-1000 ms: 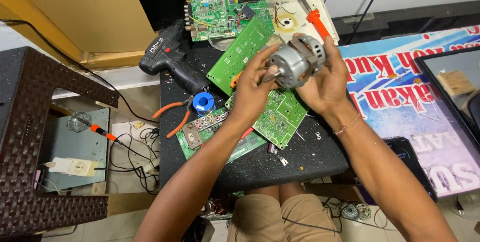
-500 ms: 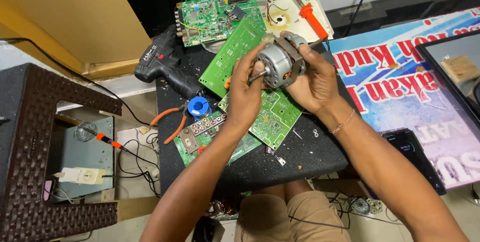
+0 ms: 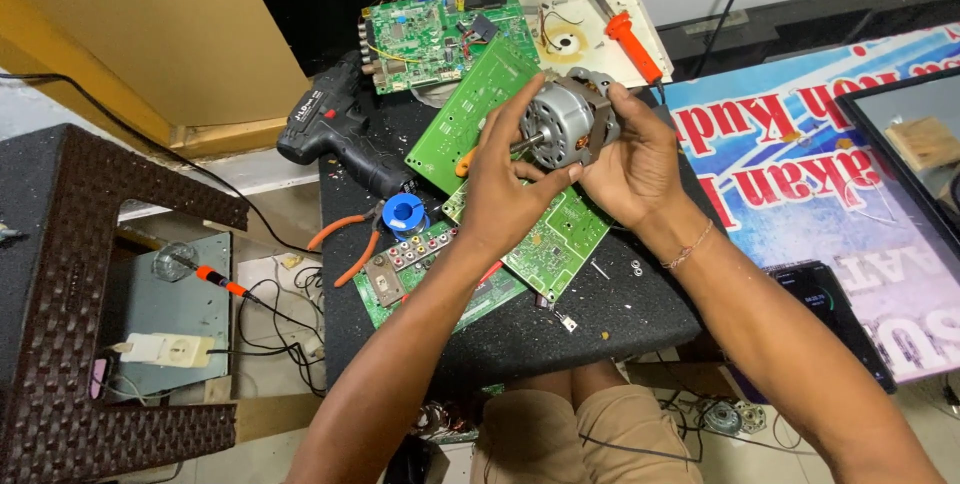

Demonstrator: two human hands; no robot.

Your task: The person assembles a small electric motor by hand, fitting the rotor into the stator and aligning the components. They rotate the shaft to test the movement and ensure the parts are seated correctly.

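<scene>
A grey metal electric motor (image 3: 562, 124) with copper windings is held above a black work table (image 3: 600, 314). My left hand (image 3: 510, 179) grips its front end, fingers around the shaft side. My right hand (image 3: 632, 159) wraps its back end from the right. Beneath the hands lie several green circuit boards (image 3: 545, 244), overlapping one another.
A black glue gun (image 3: 335, 129), orange-handled pliers (image 3: 345, 239) and a blue solder spool (image 3: 405, 212) lie left of the boards. An orange screwdriver (image 3: 630, 39) rests on a white panel at the back. A brown wicker stool (image 3: 60, 294) stands left, a printed banner (image 3: 830, 174) and phone (image 3: 830, 309) right.
The camera view has shifted, so the table sits lower and further right in the frame. Both hands keep hold of the motor and have turned it slightly.
</scene>
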